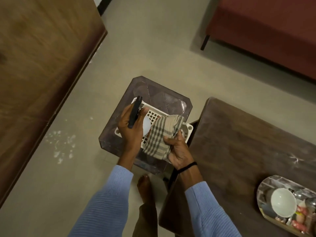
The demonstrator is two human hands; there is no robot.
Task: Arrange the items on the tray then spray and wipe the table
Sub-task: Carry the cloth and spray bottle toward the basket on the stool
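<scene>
My left hand (131, 129) grips a spray bottle (145, 126) with a white body and a black trigger head, held over a white slotted basket (187, 131). My right hand (177, 151) holds a folded checked cloth (162, 134) just right of the bottle, above the same basket. The basket sits on a dark plastic stool (164, 94). To the right stands the dark wooden table (239, 144). A shiny oval tray (266, 187) at its lower right carries a white bowl (283, 204) and several small items.
A large wooden surface (39, 62) fills the left side. A red sofa (266, 29) stands at the top right. White flecks (61, 146) lie on the grey floor. My bare foot (145, 189) is beside the stool.
</scene>
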